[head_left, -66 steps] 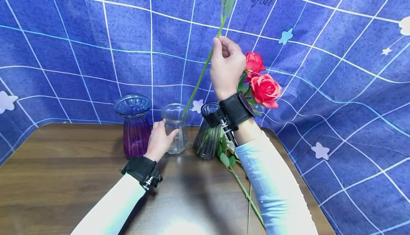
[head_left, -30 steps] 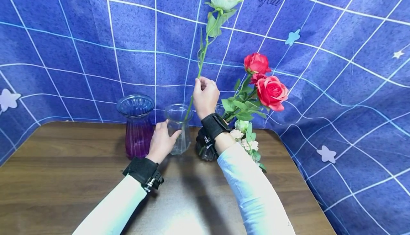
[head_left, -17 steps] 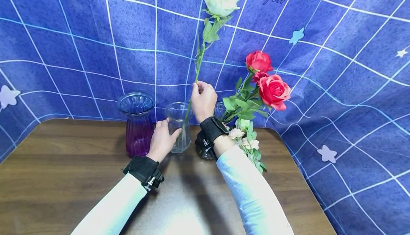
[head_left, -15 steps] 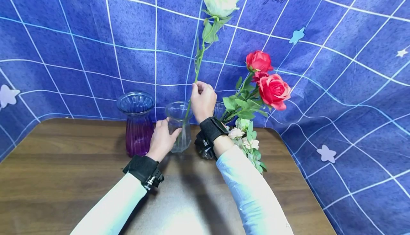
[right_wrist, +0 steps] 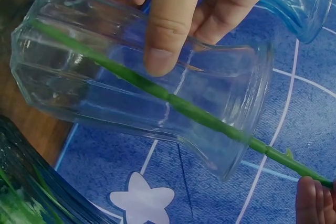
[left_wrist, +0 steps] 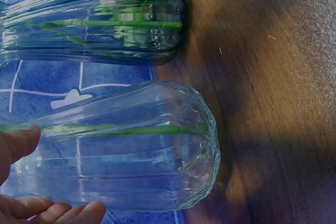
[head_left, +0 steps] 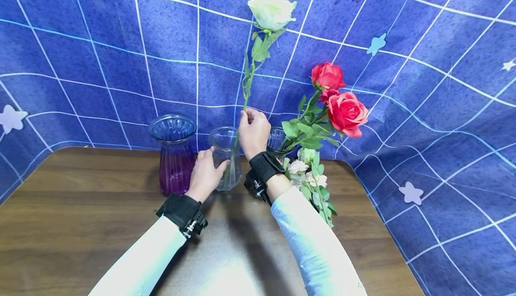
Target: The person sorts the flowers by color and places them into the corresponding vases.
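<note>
My left hand (head_left: 204,175) grips a clear glass vase (head_left: 230,180) at its neck, thumb on the near side and fingers around the far side. Between thumb and fingertips, my right hand (head_left: 255,134) pinches the stem of a white rose (head_left: 272,11) above the vase's rim. The green stem (right_wrist: 199,114) slants down through the mouth, and in the left wrist view its lower end (left_wrist: 194,128) reaches the bottom of the vase. The bloom stands high against the backdrop, leaning slightly right.
Left of the clear vase stands a blue-purple glass vase (head_left: 175,166). To the right, a dark ribbed vase (left_wrist: 105,45) holds red roses (head_left: 347,110), partly behind my right wrist. Pale flowers (head_left: 316,179) lie on the wooden table (head_left: 80,224). A blue star-patterned cloth (head_left: 101,63) hangs behind.
My right hand has come down and left with the white rose, its stem sinking deeper into the clear vase. My left hand has stayed on the vase.
</note>
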A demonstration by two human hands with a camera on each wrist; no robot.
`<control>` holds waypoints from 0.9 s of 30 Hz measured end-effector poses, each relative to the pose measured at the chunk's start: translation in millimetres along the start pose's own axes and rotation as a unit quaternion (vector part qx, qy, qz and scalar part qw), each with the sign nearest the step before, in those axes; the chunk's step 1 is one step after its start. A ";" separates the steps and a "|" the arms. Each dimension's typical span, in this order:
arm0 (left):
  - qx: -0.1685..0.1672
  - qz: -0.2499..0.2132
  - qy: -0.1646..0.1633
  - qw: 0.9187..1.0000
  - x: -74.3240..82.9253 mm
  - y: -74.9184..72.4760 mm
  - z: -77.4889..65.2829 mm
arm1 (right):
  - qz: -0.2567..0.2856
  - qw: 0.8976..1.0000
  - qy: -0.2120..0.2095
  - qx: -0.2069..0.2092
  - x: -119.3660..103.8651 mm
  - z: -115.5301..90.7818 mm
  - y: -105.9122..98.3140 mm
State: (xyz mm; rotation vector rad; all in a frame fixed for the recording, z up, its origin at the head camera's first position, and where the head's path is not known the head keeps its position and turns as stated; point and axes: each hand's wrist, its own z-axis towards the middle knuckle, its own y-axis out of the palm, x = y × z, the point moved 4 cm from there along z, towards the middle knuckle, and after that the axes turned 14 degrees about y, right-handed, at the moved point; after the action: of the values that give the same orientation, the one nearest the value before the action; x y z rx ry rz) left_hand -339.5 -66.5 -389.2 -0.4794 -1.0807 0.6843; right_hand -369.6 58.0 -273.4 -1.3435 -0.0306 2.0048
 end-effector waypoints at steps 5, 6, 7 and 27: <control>0.003 -0.001 0.000 1.000 -0.4 0.4 0.0 | -0.006 1.000 0.004 -0.012 -0.1 1.9 0.1; 0.003 0.000 0.001 1.000 -0.5 0.8 -0.1 | -0.007 1.000 0.005 -0.014 0.2 2.3 0.1; 0.003 0.001 0.001 1.000 -0.6 1.1 -0.1 | -0.006 1.000 0.007 -0.015 0.6 2.5 0.1; 0.020 0.005 0.009 1.000 2.7 1.8 -6.3 | 0.035 0.997 0.052 -0.052 12.3 -2.6 -8.5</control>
State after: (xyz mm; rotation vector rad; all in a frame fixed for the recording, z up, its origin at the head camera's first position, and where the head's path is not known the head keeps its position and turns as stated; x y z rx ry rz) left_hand -333.4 -63.5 -391.2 -0.4562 -1.0470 0.7089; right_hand -365.5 70.4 -281.1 -1.5341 -0.0406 2.0122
